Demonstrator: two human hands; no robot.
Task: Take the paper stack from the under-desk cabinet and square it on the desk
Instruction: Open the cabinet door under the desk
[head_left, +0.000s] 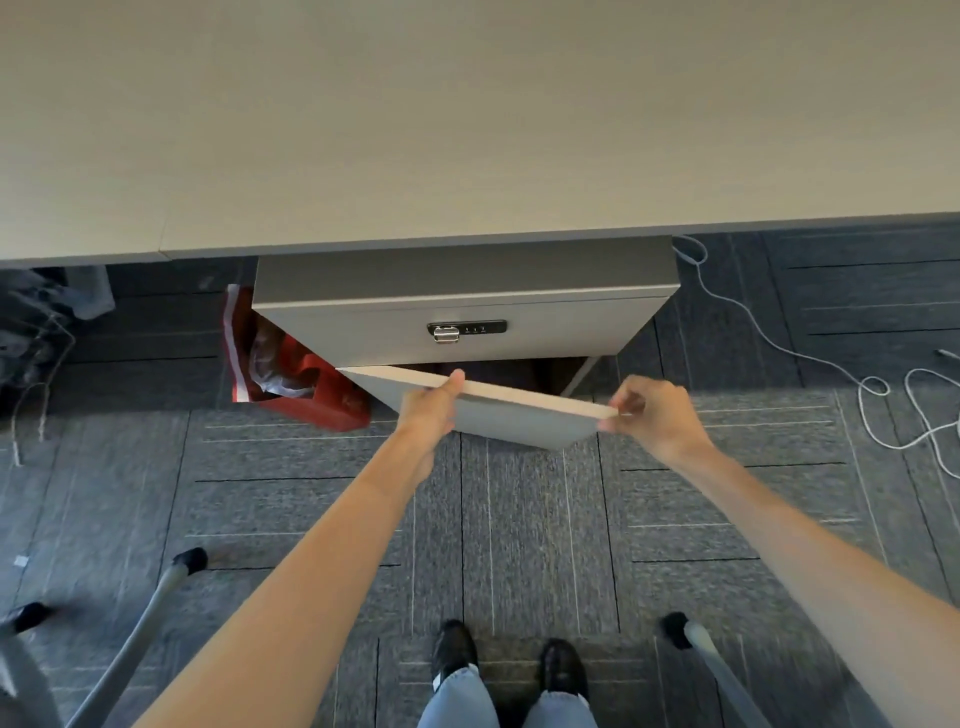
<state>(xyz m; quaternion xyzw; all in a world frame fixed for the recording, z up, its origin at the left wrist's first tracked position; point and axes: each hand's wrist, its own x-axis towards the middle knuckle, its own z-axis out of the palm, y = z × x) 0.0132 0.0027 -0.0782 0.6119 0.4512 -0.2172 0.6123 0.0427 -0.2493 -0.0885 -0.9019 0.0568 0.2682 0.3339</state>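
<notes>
The grey under-desk cabinet (467, 306) stands below the beige desk (467, 130) and has a black combination lock (466, 329) on its upper front. Its lower door (519, 423) is swung partly outward from the left side, leaving a dark opening (498, 371) behind it. My left hand (428, 410) grips the door's top edge near the middle, thumb over the edge. My right hand (652, 415) pinches the door's free right corner. No paper stack shows; the cabinet's inside is dark and mostly hidden by the door.
A red bag (291, 374) with plastic inside leans against the cabinet's left side. A white cable (883, 389) coils on the carpet at the right. Chair legs (150, 613) with black feet stand near left and right. My shoes (509, 660) are below the door.
</notes>
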